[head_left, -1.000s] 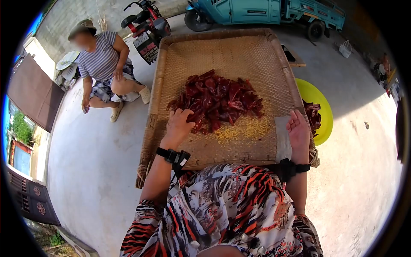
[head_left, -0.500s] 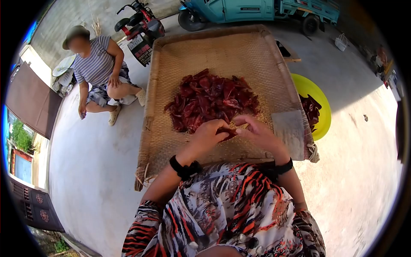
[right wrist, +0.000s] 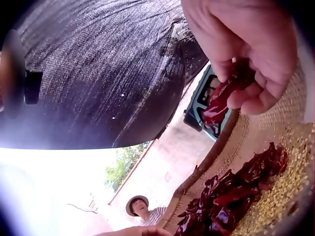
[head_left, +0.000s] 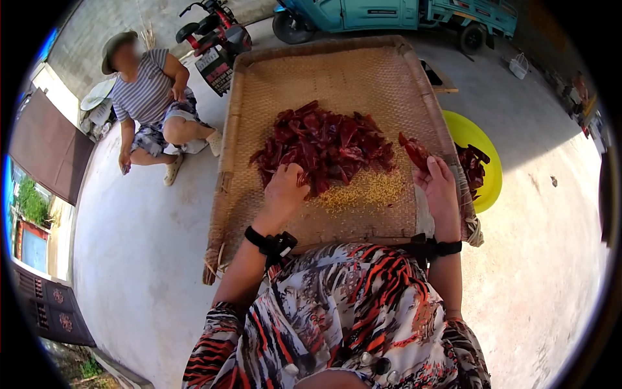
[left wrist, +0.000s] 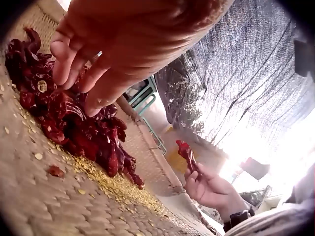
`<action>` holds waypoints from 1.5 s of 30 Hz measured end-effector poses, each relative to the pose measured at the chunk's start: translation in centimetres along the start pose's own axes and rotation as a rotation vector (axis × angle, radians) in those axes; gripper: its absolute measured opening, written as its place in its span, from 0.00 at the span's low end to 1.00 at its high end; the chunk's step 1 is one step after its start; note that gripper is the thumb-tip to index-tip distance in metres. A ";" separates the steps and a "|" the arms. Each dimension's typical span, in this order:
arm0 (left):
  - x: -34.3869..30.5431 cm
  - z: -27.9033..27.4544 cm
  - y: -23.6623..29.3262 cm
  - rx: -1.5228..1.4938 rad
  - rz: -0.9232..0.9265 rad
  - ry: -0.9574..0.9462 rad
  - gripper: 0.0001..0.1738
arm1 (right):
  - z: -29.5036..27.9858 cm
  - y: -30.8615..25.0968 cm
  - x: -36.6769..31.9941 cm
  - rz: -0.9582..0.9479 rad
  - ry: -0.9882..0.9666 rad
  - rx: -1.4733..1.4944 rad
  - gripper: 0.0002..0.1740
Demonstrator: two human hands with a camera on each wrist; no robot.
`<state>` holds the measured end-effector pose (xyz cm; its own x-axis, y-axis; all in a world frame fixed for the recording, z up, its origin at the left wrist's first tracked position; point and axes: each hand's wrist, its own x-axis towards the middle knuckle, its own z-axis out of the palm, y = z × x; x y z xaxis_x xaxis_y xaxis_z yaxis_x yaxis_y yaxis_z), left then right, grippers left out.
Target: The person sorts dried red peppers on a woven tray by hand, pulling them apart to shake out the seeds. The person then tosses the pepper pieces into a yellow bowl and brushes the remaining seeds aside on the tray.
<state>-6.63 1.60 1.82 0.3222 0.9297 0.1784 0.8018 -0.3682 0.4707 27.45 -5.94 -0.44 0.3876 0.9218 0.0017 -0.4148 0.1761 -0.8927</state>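
A heap of dried red chillies (head_left: 324, 146) lies on a woven bamboo tray (head_left: 272, 97), with yellow seeds (head_left: 366, 191) spilled in front of it. My left hand (head_left: 285, 188) reaches into the near left edge of the heap (left wrist: 74, 118), its fingers (left wrist: 64, 64) curled down among the chillies. Over the tray's right rim my right hand (head_left: 437, 185) pinches a single red chilli (head_left: 414, 152). The right wrist view shows that chilli (right wrist: 221, 101) held between thumb and fingers. It also shows in the left wrist view, the chilli (left wrist: 186, 152) sticking up from the hand.
A yellow basin (head_left: 483, 162) with more chillies sits right of the tray. A flat grey blade (head_left: 424, 217) lies on the tray's near right corner. A seated person (head_left: 149, 97) is at the left. A red scooter (head_left: 217, 35) and a blue vehicle (head_left: 389, 13) stand behind.
Half a second ago both hands met over the seeds on one chilli. My right hand has since carried a chilli out to the right rim, and my left went back to the heap.
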 end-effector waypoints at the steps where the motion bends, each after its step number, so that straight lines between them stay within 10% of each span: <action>1: -0.1 0.0 -0.4 0.018 0.004 -0.025 0.25 | -1.2 -0.3 0.7 -0.052 0.057 0.185 0.16; 6: -0.3 0.4 -0.4 0.186 -0.012 0.063 0.21 | -3.4 -1.9 0.8 0.062 0.231 0.645 0.15; 15: -0.8 -1.2 2.3 0.106 0.056 0.061 0.12 | 2.1 0.3 -1.6 0.116 -0.208 -0.180 0.14; 21: -1.0 0.9 5.1 -0.402 0.140 -0.179 0.14 | 5.9 1.5 -2.9 -0.183 -0.705 -0.873 0.16; 24: -0.7 1.7 5.4 -0.432 0.221 -0.201 0.16 | 6.3 1.2 -3.2 0.136 -0.775 -0.919 0.16; 33: 3.1 1.2 0.2 0.127 0.284 0.100 0.20 | 0.4 -1.1 -0.4 -0.006 0.106 0.046 0.15; 36: 3.9 1.9 -1.0 0.157 0.277 0.067 0.19 | -1.7 -0.6 0.2 0.041 0.156 0.296 0.14; 45: 3.0 -0.1 3.2 -0.216 0.241 0.034 0.11 | 2.7 1.2 -1.8 0.118 -0.243 -0.353 0.16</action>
<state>-3.14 3.16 3.96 0.4698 0.8170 0.3344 0.5775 -0.5710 0.5835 24.06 -6.46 -0.29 0.1324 0.9903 -0.0413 -0.1213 -0.0251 -0.9923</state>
